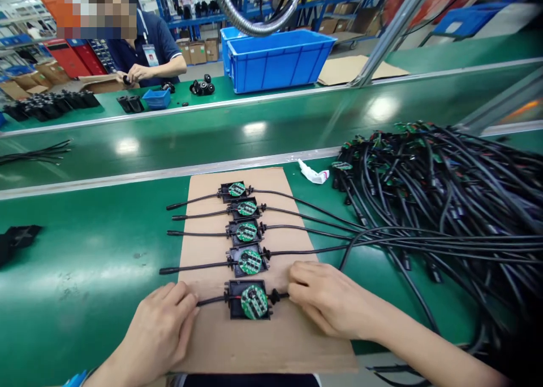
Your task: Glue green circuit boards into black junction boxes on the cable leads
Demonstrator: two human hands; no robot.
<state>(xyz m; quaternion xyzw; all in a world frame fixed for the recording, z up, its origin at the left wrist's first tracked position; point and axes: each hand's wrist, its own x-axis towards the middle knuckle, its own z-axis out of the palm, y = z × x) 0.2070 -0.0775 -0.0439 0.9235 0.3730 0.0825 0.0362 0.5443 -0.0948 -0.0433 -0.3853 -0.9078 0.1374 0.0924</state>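
Note:
Nearest to me on a cardboard sheet lies a black plastic housing with a round green circuit board in it. A black cable leaves it on both sides. My left hand is closed on the cable's left part, my right hand on its right part just past the strain relief. Both cable ends are hidden by my hands. Beyond it, several like housings with boards lie in a column, their short cables to the left and long cables to the right.
A large tangled heap of black cables with boards covers the right side. A crumpled white scrap lies beside the cardboard. Dark parts lie at left. Across the line, a person handles a black part near a blue bin.

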